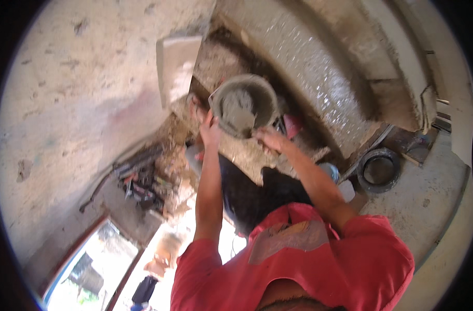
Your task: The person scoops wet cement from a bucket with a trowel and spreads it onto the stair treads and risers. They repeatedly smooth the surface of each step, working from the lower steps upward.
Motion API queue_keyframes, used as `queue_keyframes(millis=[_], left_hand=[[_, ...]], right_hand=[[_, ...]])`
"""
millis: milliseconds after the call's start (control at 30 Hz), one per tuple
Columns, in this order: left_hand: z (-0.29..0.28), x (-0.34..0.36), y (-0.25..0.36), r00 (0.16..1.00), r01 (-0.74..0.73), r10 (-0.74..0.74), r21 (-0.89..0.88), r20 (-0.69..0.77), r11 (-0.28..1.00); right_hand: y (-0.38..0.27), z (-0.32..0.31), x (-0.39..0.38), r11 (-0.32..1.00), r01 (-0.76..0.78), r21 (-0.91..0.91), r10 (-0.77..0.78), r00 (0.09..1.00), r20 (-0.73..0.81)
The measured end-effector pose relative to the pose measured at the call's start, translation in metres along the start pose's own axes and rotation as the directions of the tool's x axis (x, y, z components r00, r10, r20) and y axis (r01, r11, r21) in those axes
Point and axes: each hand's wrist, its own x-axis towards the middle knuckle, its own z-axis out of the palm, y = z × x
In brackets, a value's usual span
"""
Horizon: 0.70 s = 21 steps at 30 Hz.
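Note:
A grey bucket (272, 98) with wet grey mortar (237, 110) in it is in front of me, above a dirt-covered floor. My left hand (210, 129) is closed on the bucket's near left rim, where a thin handle shows. At the near right side of the rim, my right hand (272, 139) has its fingers curled round the edge. Both forearms reach forward from my red sleeves. The underside of the bucket is hidden.
A wet mortar-coated ledge (319, 72) runs along the far right. A black round tub (377, 171) and a light blue container (330, 171) stand at right. Tools and debris (140, 181) lie beside the left wall (81, 103). A red object (292, 126) is right of the bucket.

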Motion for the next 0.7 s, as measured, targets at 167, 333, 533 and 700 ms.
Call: queue_keyframes(millis=[167, 333, 533, 700], left_hand=[[-0.001, 0.016, -0.010, 0.983, 0.178, -0.184, -0.203, -0.012, 0.963], [0.001, 0.020, -0.006, 0.984, 0.154, -0.149, 0.049, -0.102, 0.987], [0.004, 0.037, 0.025, 0.970, 0.036, 0.009, 0.179, -0.242, 0.983], [0.009, 0.069, 0.060, 0.921, -0.190, 0.315, 0.443, -0.228, 0.876]], right_hand=[[-0.041, -0.027, -0.034, 0.951, 0.061, 0.304, -0.112, 0.982, 0.151], [-0.124, -0.067, -0.093, 0.945, 0.316, 0.086, -0.309, 0.947, -0.087], [-0.231, -0.135, -0.077, 0.581, 0.372, -0.724, -0.795, 0.451, -0.406], [-0.319, -0.187, 0.020, 0.381, -0.060, -0.923, -0.880, 0.284, -0.381]])
